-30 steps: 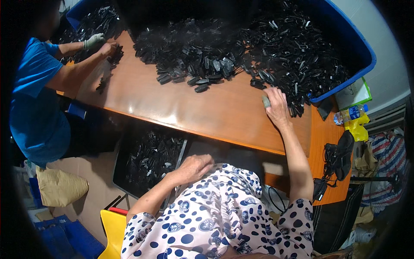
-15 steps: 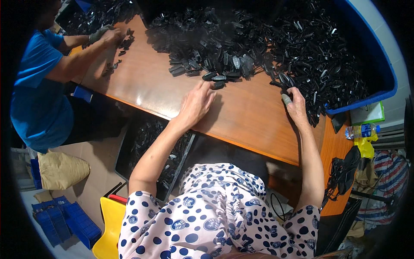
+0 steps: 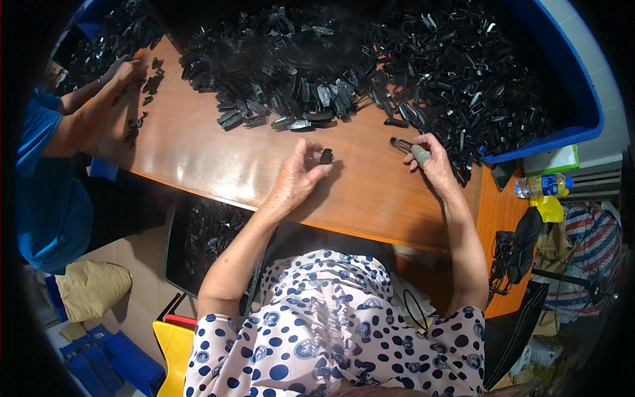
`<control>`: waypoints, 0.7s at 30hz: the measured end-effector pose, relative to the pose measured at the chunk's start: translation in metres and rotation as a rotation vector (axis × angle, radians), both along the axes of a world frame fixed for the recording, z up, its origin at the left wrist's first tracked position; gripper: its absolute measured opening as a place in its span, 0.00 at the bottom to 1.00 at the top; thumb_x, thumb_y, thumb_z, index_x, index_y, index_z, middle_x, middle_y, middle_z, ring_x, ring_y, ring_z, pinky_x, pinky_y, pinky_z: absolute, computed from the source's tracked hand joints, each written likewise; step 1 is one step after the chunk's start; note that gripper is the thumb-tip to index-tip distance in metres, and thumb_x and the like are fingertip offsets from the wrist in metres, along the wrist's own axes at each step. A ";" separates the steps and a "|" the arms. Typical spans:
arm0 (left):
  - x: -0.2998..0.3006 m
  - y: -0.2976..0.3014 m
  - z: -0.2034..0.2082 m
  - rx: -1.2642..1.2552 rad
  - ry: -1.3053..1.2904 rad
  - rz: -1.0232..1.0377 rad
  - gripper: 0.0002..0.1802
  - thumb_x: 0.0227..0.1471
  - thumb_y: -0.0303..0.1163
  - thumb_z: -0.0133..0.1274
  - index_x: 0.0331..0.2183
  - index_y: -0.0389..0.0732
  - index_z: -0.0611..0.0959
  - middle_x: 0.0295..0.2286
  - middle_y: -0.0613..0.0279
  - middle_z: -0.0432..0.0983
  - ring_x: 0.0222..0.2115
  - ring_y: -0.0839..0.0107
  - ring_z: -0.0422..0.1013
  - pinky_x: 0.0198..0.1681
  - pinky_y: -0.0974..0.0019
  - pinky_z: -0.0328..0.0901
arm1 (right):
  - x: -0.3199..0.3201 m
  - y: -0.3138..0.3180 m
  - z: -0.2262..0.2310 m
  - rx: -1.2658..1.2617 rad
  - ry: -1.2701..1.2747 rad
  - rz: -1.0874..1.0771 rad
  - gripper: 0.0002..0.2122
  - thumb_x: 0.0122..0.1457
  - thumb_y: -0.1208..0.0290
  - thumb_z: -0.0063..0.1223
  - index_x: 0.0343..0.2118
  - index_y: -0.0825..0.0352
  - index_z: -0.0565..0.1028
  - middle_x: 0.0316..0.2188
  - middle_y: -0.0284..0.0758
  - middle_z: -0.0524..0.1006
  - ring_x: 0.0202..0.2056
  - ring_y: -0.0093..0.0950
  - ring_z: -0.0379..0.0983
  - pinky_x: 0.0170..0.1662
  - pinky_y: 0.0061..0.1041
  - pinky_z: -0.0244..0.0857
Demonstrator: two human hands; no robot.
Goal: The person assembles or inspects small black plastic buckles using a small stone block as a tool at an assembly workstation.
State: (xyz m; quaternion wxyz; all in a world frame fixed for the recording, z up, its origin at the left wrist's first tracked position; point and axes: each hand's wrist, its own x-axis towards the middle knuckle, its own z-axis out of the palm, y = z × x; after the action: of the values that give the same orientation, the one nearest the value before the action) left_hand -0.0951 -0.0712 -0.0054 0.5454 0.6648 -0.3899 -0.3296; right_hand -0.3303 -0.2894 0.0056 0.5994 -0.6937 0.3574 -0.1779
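Observation:
Over the wooden table, my left hand (image 3: 299, 173) is closed on a small black plastic part (image 3: 326, 157), which sticks out at the fingertips. To the right, my right hand (image 3: 433, 162) pinches a slim black frame-like piece (image 3: 401, 144) that points left. A grey cover wraps one of the right hand's fingers. Beyond the left hand lies a heap of dark plastic parts (image 3: 284, 86), some grey and shiny. Another pile of black frame-like pieces (image 3: 476, 92) spreads just past my right hand.
A blue bin wall (image 3: 598, 109) curves round the right-hand pile. At the table's right end are a water bottle (image 3: 544, 186) and black cords (image 3: 506, 258). A co-worker in a blue shirt (image 3: 49, 142) handles parts at the left. Below the table edge stands a black crate (image 3: 173, 255).
My left hand has drawn back from the heap's edge with a small black part. My right hand has moved left, away from its pile, bringing a slim black piece. The view has shifted slightly.

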 end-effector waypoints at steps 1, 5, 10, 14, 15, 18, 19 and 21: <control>-0.010 -0.003 0.016 -0.016 0.187 -0.052 0.22 0.50 0.26 0.57 0.47 0.37 0.71 0.34 0.66 0.71 0.33 0.78 0.69 0.37 0.73 0.68 | 0.003 0.001 0.005 0.044 -0.020 -0.038 0.06 0.61 0.75 0.45 0.41 0.68 0.68 0.27 0.35 0.74 0.27 0.21 0.72 0.30 0.18 0.66; -0.033 -0.028 0.015 -0.033 0.459 -0.159 0.26 0.52 0.28 0.56 0.51 0.36 0.68 0.33 0.67 0.70 0.32 0.80 0.69 0.35 0.75 0.67 | 0.004 0.006 0.012 0.207 -0.152 -0.112 0.06 0.61 0.75 0.48 0.40 0.67 0.69 0.28 0.35 0.74 0.27 0.22 0.73 0.30 0.19 0.67; -0.050 -0.054 0.017 -0.055 0.714 -0.146 0.23 0.52 0.30 0.57 0.49 0.39 0.71 0.29 0.69 0.72 0.27 0.81 0.69 0.29 0.77 0.64 | 0.006 0.027 0.005 0.389 -0.465 -0.121 0.08 0.60 0.74 0.52 0.40 0.68 0.68 0.35 0.38 0.73 0.31 0.27 0.76 0.32 0.21 0.70; -0.065 -0.060 0.012 -0.138 0.806 -0.244 0.18 0.53 0.31 0.58 0.45 0.40 0.72 0.29 0.69 0.72 0.25 0.82 0.68 0.28 0.78 0.63 | 0.016 0.052 -0.001 0.477 -0.560 -0.091 0.10 0.60 0.73 0.52 0.42 0.68 0.68 0.32 0.35 0.75 0.32 0.25 0.75 0.32 0.18 0.69; -0.067 -0.058 0.014 -0.121 0.809 -0.204 0.16 0.53 0.31 0.57 0.43 0.40 0.73 0.29 0.69 0.72 0.25 0.82 0.67 0.29 0.78 0.63 | 0.017 0.057 -0.002 0.428 -0.511 -0.043 0.11 0.59 0.72 0.53 0.43 0.68 0.68 0.31 0.34 0.75 0.31 0.24 0.75 0.31 0.17 0.67; -0.066 -0.055 0.001 -0.140 0.803 -0.221 0.13 0.55 0.32 0.56 0.41 0.40 0.73 0.29 0.69 0.72 0.25 0.83 0.66 0.30 0.78 0.63 | 0.013 0.066 -0.003 0.338 -0.386 0.003 0.14 0.58 0.72 0.55 0.45 0.68 0.69 0.29 0.33 0.76 0.29 0.21 0.74 0.30 0.15 0.64; -0.065 -0.054 0.001 -0.076 0.719 -0.203 0.11 0.56 0.32 0.54 0.40 0.40 0.73 0.29 0.69 0.72 0.25 0.83 0.66 0.30 0.78 0.63 | 0.011 0.069 -0.004 0.231 -0.292 -0.001 0.13 0.58 0.73 0.55 0.45 0.68 0.70 0.29 0.32 0.76 0.29 0.20 0.74 0.29 0.16 0.64; -0.067 -0.054 -0.005 -0.105 0.628 -0.219 0.10 0.56 0.31 0.53 0.38 0.39 0.73 0.25 0.69 0.72 0.22 0.83 0.65 0.25 0.78 0.62 | 0.009 0.078 -0.001 0.129 -0.204 -0.011 0.13 0.57 0.74 0.55 0.45 0.69 0.71 0.29 0.31 0.76 0.29 0.20 0.74 0.29 0.16 0.65</control>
State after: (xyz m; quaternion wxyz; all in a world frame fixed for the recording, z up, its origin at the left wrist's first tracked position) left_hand -0.1617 -0.1250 -0.0103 0.6337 0.4560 -0.2884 -0.5543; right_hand -0.3210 -0.2112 0.0041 0.6749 -0.6301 0.3092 -0.2278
